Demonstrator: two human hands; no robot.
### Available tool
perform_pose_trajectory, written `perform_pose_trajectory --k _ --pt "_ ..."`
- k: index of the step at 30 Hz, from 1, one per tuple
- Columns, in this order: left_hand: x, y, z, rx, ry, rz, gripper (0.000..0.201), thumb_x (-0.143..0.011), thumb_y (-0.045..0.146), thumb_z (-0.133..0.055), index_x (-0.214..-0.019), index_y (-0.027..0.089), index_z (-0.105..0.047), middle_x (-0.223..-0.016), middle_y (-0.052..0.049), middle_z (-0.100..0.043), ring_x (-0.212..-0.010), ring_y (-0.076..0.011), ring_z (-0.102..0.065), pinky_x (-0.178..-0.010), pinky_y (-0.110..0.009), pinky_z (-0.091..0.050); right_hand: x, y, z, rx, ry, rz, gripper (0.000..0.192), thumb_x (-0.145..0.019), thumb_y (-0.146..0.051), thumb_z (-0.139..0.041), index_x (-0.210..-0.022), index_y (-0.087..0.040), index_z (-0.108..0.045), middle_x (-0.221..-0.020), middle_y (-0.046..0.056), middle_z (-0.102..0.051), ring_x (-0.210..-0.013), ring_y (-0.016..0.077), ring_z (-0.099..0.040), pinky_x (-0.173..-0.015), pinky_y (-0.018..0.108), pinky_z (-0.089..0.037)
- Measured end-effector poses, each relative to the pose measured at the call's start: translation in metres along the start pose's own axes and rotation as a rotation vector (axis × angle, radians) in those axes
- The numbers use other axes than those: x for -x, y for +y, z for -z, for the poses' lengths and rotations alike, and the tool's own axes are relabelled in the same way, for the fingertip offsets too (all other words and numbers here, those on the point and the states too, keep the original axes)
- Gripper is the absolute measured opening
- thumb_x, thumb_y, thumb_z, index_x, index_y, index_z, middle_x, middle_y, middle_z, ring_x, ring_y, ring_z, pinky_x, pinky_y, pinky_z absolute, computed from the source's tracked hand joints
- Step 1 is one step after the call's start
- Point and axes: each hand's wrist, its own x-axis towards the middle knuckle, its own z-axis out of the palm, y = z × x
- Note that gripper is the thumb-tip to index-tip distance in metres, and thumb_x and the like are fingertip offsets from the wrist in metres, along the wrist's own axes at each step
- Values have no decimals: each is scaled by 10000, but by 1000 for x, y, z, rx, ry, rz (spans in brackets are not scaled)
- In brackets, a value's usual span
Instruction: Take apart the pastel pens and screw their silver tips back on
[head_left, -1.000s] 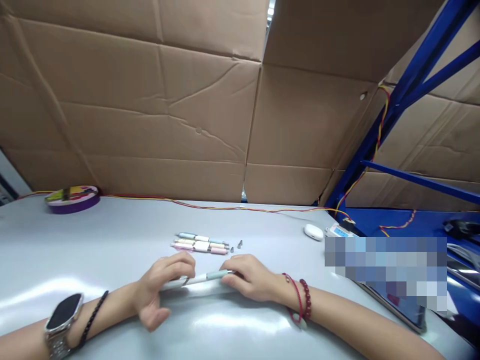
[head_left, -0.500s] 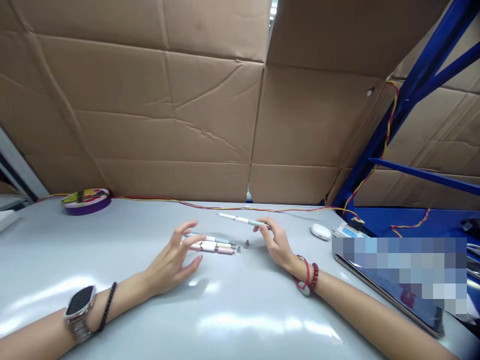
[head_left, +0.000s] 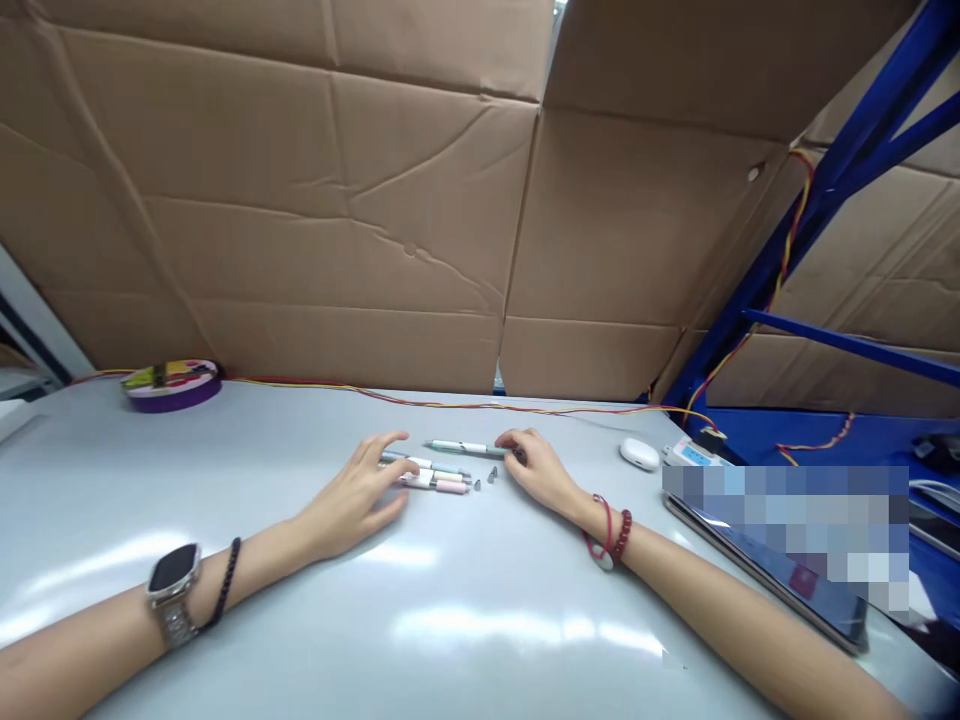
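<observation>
A green-and-white pen (head_left: pixel 465 447) lies flat on the grey table (head_left: pixel 465 620), behind a row of three pastel pens (head_left: pixel 435 474). My right hand (head_left: pixel 534 468) pinches that green pen at its right end, fingers low on the tabletop. My left hand (head_left: pixel 358 495) rests with fingers spread, its fingertips touching the left ends of the pen row and holding nothing. Two small grey pen tips (head_left: pixel 485 479) sit on the table between my hands.
A purple round tin (head_left: pixel 172 383) stands at the back left. A red-yellow cable (head_left: pixel 420 402) runs along the cardboard wall (head_left: pixel 420 220). A white earbud case (head_left: pixel 639 454) and a tablet (head_left: pixel 780 570) lie to the right, by a blue rack (head_left: pixel 825 200).
My right hand carried the green pen from in front of me to behind the pen row and lowered it onto the table. My left hand let go and moved to the row's left end.
</observation>
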Motion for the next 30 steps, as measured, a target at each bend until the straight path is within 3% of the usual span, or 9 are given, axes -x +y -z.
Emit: perform_pose_trajectory --k 10,15,18,21,24,26,28,30 --pt "-1 -1 0 33 -22 -1 149 -864 279 -457 -962 227 -556 -1328 -78 -322 -1205 -298 -308 -923 -445 -408 6 -10 3 89 -43 299 345 -695 -15 -467 -907 -211 -657 -1100 59 -589 -1001 239 -459 -881 419 -371" --pt "-2 -1 -1 66 -40 -11 149 -881 331 -472 -896 212 -562 -1330 -76 -323 -1202 -295 -317 -884 -418 -445 8 -17 6 84 -96 393 234 -795 -165 -540 -1003 -210 -635 -1123 83 -581 -1038 248 -455 -909 438 -364" --pt "-2 -1 -1 89 -20 -26 163 -899 338 -453 -883 213 -557 -1332 -69 -336 -1204 -282 -318 -896 -406 -436 8 -17 6 50 -134 423 153 -836 -253 -563 -964 -234 -644 -1128 72 -588 -1077 240 -452 -922 428 -364" --pt "0 0 0 111 17 -37 188 -922 338 -403 -902 208 -537 -1284 -80 -402 -1127 -247 -414 -885 -369 -433 7 -17 6 -28 -120 386 95 -856 -266 -557 -865 -236 -647 -1088 65 -613 -1063 230 -475 -918 424 -371" --pt "2 1 1 120 64 -1 230 -953 332 -300 -931 195 -484 -940 -54 -564 -811 -178 -553 -718 -287 -463 11 -24 3 -162 -26 264 113 -864 -308 -552 -841 -221 -622 -960 66 -643 -969 221 -529 -881 413 -405" --pt "4 0 2 115 87 32 253 -967 319 -227 -965 188 -444 -712 7 -539 -589 -147 -526 -584 -245 -430 17 -35 -1 -278 66 140 165 -907 -330 -478 -893 -205 -584 -902 69 -637 -898 206 -566 -823 387 -448" --pt "5 -1 1 109 83 32 257 -964 322 -217 -1030 179 -421 -643 33 -531 -487 -136 -490 -522 -228 -393 25 -50 -6 -405 116 29 201 -945 -332 -389 -942 -193 -534 -898 69 -629 -837 186 -607 -749 345 -490" --pt "6 0 1 102 55 7 272 -953 338 -264 -1108 176 -418 -634 39 -564 -463 -137 -502 -504 -220 -383 32 -63 -9 -522 95 -35 178 -933 -338 -423 -924 -192 -525 -871 49 -637 -802 177 -639 -724 314 -508"
